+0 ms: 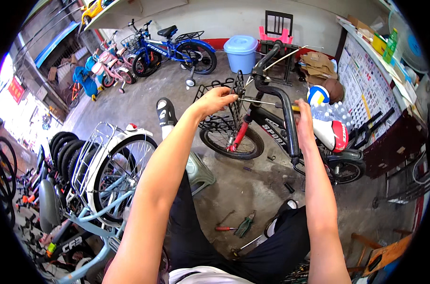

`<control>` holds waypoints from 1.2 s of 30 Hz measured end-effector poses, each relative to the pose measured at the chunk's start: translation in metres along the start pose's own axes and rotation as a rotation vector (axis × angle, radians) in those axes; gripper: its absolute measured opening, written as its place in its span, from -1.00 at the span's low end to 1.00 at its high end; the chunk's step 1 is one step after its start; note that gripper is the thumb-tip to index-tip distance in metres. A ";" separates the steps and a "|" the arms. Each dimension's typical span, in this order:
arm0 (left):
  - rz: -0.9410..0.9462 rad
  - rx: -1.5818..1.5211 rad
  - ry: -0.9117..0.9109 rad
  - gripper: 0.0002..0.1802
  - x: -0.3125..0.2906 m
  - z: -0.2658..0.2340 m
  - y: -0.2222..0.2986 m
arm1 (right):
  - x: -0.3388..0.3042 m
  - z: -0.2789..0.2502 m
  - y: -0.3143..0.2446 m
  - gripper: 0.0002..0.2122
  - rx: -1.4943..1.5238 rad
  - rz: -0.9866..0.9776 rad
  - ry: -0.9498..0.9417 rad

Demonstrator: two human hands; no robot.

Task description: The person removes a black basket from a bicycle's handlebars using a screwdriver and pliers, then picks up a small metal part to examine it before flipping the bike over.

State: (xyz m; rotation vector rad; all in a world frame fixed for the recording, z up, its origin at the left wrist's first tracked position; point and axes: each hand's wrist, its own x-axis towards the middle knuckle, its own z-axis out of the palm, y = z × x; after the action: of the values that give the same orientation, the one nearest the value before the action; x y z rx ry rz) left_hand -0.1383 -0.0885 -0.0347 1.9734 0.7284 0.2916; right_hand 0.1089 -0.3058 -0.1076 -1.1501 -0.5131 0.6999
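Note:
In front of me stands a small black bicycle with a red front fork (pixel 242 134), its black handlebar (pixel 288 113) turned sideways. My right hand (pixel 304 122) is closed round the yellow handle of a screwdriver (pixel 267 102), beside the handlebar. The screwdriver's shaft points left toward the black wire basket (pixel 235 113) at the bicycle's front. Over the basket, my left hand (pixel 217 101) has its thumb and fingers pinched near the shaft's tip. What sits between those fingers is too small to make out. A red and white saddle (pixel 332 135) lies beyond my right wrist.
Pliers (pixel 245 226) and a red-handled tool (pixel 226 228) lie on the floor between my feet. A grey-green stool (pixel 201 174) and a light blue bicycle (pixel 103 227) stand left. Behind are a blue bicycle (pixel 165 47) and lidded bucket (pixel 241 52); bottles (pixel 332 113) stand right.

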 end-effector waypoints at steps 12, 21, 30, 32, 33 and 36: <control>0.013 -0.098 0.056 -0.52 0.001 0.002 -0.011 | -0.001 -0.010 0.004 -0.51 -0.116 0.088 -0.089; 0.001 -0.051 0.032 -0.51 0.002 0.004 -0.011 | 0.002 -0.009 -0.002 -0.65 -0.097 0.035 -0.085; -0.013 -0.059 0.041 -0.50 -0.003 0.007 -0.005 | 0.013 -0.005 0.009 -0.66 -0.111 -0.047 -0.018; -0.003 -0.073 0.078 -0.49 -0.006 0.006 -0.007 | 0.010 -0.003 0.013 -0.66 -0.033 -0.089 -0.007; 0.008 -0.085 0.087 -0.48 -0.002 0.010 -0.008 | 0.009 -0.002 0.013 -0.67 0.028 -0.123 0.027; 0.032 -0.084 0.086 -0.47 -0.004 0.008 -0.012 | -0.001 0.008 0.000 -0.65 0.043 -0.036 0.025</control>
State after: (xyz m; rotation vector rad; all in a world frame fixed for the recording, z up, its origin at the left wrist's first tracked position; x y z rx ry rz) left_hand -0.1414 -0.0927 -0.0485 1.9041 0.7285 0.4222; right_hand 0.1025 -0.3013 -0.1044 -1.1056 -0.4944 0.6615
